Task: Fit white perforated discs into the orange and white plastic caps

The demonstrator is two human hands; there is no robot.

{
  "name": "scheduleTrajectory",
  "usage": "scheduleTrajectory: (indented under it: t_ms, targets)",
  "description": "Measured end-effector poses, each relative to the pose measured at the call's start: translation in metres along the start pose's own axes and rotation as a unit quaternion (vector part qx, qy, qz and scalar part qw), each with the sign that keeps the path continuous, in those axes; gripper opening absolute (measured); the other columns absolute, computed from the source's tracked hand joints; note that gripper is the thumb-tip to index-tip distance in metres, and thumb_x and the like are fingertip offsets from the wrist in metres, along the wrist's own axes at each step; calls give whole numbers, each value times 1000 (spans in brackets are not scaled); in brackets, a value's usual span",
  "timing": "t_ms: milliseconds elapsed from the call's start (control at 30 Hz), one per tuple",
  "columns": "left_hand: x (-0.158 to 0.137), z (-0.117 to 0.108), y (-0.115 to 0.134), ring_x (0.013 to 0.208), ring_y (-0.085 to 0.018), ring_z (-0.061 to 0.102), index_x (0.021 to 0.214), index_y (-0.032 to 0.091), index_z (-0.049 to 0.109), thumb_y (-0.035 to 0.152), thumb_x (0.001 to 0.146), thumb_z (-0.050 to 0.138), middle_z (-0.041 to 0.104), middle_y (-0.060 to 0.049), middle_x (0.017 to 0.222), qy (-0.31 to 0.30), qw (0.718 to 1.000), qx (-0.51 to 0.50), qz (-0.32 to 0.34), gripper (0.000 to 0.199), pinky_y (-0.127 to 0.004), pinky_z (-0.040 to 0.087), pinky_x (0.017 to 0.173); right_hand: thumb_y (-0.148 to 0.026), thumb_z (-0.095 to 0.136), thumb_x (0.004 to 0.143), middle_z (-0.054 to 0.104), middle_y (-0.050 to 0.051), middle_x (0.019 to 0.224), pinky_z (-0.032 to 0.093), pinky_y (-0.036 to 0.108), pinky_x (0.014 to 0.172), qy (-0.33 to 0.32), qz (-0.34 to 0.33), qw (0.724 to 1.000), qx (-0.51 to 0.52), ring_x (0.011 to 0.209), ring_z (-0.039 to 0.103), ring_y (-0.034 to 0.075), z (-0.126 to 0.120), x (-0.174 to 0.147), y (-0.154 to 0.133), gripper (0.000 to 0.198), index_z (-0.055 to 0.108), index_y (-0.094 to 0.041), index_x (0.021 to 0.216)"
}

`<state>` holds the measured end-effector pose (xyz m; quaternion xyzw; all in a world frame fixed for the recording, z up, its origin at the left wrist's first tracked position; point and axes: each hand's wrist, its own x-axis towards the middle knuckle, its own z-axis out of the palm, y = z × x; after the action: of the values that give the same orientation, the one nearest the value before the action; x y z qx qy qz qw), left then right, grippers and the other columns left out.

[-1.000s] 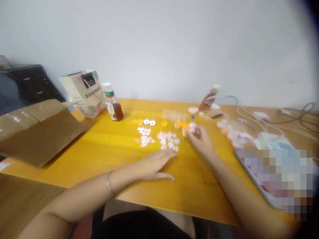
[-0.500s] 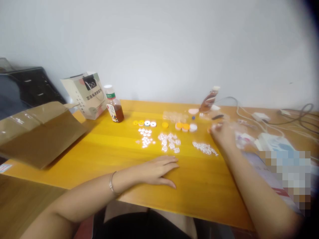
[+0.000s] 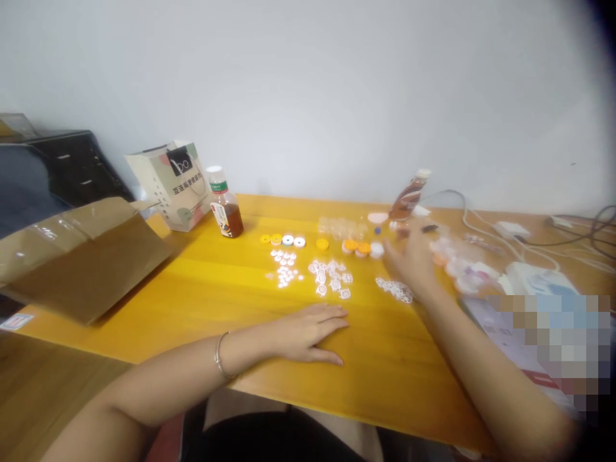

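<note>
My left hand (image 3: pixel 310 332) lies flat on the wooden table (image 3: pixel 269 314), fingers stretched out and nothing in them. Blurred by motion, my right hand (image 3: pixel 411 263) hovers beside the white jar lid (image 3: pixel 376 249) and the small white openwork pieces (image 3: pixel 393 290); whether it holds anything cannot be made out. Orange lids (image 3: pixel 357 248) stand in a row with that white one, and a single yellow lid (image 3: pixel 322 244) is left of them. Further left come yellow and white ring-shaped discs (image 3: pixel 287 240). Small white round pieces (image 3: pixel 285 258) and white cut-out shapes (image 3: pixel 330 276) lie in groups nearer me.
An open cardboard box (image 3: pixel 91 263), a paper bag (image 3: pixel 180 186) and a drink bottle (image 3: pixel 227 208) stand at left. Behind the lids are clear plastic cups (image 3: pixel 341 227). A tilted brown bottle (image 3: pixel 409 197), white cables (image 3: pixel 469 218) and plastic packets (image 3: pixel 464 266) occupy the right.
My right hand has moved left, away from the plastic packets and towards the white lid. My left hand stays in place on the table. The view has shifted slightly.
</note>
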<state>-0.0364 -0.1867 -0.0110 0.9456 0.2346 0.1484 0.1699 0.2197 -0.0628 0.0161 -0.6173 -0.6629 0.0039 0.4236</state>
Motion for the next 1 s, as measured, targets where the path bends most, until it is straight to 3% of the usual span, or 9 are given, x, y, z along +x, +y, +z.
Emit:
scheduleTrajectory:
  t_ms: [100, 200, 333, 433, 500, 567, 633, 733, 1000]
  targets:
    - [-2, 2, 0, 129, -23, 30, 131, 13, 34, 51, 82, 46, 34, -13, 138, 6, 1000, 6, 8, 63, -36, 26, 108, -34, 49, 77, 56, 3, 72, 39, 29, 61, -99, -48, 992, 54, 64, 51, 16, 13, -34, -40, 15, 47, -19, 78]
    - [-8, 2, 0, 127, -22, 34, 129, 13, 37, 46, 86, 43, 38, -13, 136, 7, 1000, 16, 26, 55, -36, 28, 107, -38, 45, 81, 51, -1, 59, 37, 24, 52, -205, -74, 970, 109, 52, 46, 12, 19, -68, -67, 23, 44, -20, 67]
    - [-21, -9, -9, 109, -18, 52, 114, 17, 52, 33, 89, 40, 58, -8, 115, 34, 998, 30, 41, 33, -32, 39, 97, -37, 44, 82, 44, -4, 53, 33, 22, 48, -275, -108, 943, 151, 49, 40, 10, 18, -96, -80, 27, 41, -21, 61]
    - [-33, -31, -36, 91, -16, 57, 101, 17, 59, 25, 88, 40, 63, -7, 97, 149, 987, 38, -48, 23, -32, 44, 85, -35, 44, 83, 41, -4, 51, 29, 22, 46, -304, -112, 932, 161, 47, 36, 10, 17, -103, -82, 28, 39, -20, 59]
    - [-41, -48, -64, 91, -16, 56, 99, 16, 58, 23, 87, 41, 61, -7, 95, 249, 959, 39, -129, 22, -32, 44, 85, -35, 44, 82, 38, -5, 50, 28, 22, 45, -325, -122, 924, 160, 46, 34, 9, 17, -104, -83, 29, 38, -20, 58]
    - [-47, -61, -94, 92, -17, 55, 98, 15, 58, 21, 86, 41, 60, -8, 94, 304, 931, 50, -196, 22, -33, 43, 85, -35, 44, 82, 36, -5, 49, 26, 22, 46, -351, -143, 911, 164, 46, 33, 9, 17, -104, -84, 31, 36, -20, 56]
    - [-48, -66, -118, 92, -18, 55, 102, 15, 58, 22, 83, 44, 58, -9, 95, 292, 923, 42, -246, 24, -33, 44, 84, -34, 43, 82, 34, -5, 48, 24, 22, 46, -375, -167, 897, 166, 45, 31, 8, 16, -105, -84, 34, 33, -19, 53]
    - [-44, -63, -137, 87, -17, 57, 105, 16, 58, 23, 81, 48, 58, -8, 95, 256, 930, 11, -264, 27, -31, 46, 80, -33, 43, 82, 31, -6, 48, 22, 22, 45, -390, -183, 888, 162, 45, 28, 8, 15, -104, -84, 36, 31, -19, 51]
    - [-37, -58, -134, 77, -16, 57, 85, 17, 63, 26, 82, 48, 62, -5, 85, 291, 910, 10, -296, 18, -29, 46, 73, -35, 41, 83, 30, -5, 50, 24, 21, 46, -406, -162, 883, 174, 47, 29, 8, 17, -102, -84, 35, 31, -19, 53]
